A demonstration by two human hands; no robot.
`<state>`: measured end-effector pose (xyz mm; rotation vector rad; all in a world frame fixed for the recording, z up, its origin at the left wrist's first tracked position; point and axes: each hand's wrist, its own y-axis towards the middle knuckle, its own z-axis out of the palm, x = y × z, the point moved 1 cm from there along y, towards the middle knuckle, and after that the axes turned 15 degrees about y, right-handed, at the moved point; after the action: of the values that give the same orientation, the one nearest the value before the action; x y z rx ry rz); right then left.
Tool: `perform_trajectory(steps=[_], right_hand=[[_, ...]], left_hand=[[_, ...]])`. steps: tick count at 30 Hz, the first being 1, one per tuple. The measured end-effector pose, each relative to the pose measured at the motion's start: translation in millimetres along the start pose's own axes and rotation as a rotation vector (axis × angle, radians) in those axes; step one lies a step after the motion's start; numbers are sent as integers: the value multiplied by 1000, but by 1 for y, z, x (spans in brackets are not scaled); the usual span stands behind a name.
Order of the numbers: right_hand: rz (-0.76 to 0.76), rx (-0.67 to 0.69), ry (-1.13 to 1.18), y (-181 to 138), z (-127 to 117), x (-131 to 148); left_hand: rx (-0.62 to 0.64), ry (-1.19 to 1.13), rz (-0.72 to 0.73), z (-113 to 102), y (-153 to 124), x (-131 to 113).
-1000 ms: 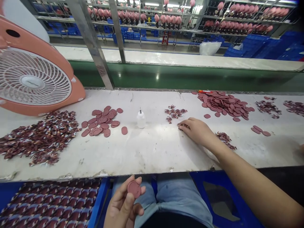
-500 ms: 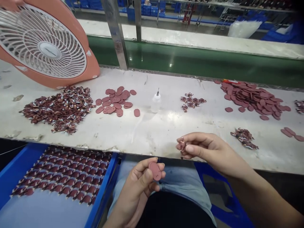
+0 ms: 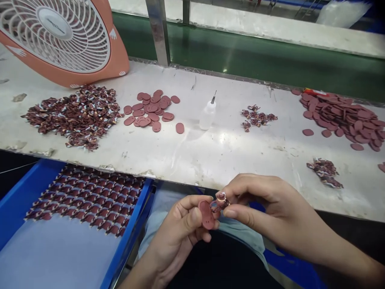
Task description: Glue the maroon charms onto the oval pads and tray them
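Observation:
Between thumb and fingers, my left hand [image 3: 188,220] holds a flat reddish-brown oval disc [image 3: 206,215] with small holes near its lower end. My right hand [image 3: 255,200] pinches a small painted figurine [image 3: 221,198], brown with light trim, right beside the disc's upper edge. Whether the two pieces touch I cannot tell. Both hands are over my lap, just in front of the bench edge. On the bench ahead stands a white squeeze bottle [image 3: 208,114] with a needle tip. A small cluster of similar figurines [image 3: 257,118] lies to its right, and another bunch [image 3: 325,172] nearer my right hand.
An orange fan [image 3: 120,52] stands at the back left behind a large figurine pile [image 3: 75,114]. Oval discs lie in a middle heap [image 3: 152,106] and a bigger right heap [image 3: 345,116]. Below the bench, a blue tray [image 3: 120,245] holds rows of assembled pieces. A metal post [image 3: 158,32] rises behind.
My right hand has brought the figurine down and left from over the bench edge to the disc. My left hand has shifted slightly right. The camera view has tilted downward.

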<state>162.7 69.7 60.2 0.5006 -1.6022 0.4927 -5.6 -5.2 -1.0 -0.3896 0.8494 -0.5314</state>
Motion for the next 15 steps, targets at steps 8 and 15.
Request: perform_trajectory(steps=[8,15], right_hand=[[29,128,-67,-2,3,4],[11,168,-137,-4,2,2]], left_hand=[[13,-43,-14,-4,2,2],[-15,-48,-41,-3,3,4]])
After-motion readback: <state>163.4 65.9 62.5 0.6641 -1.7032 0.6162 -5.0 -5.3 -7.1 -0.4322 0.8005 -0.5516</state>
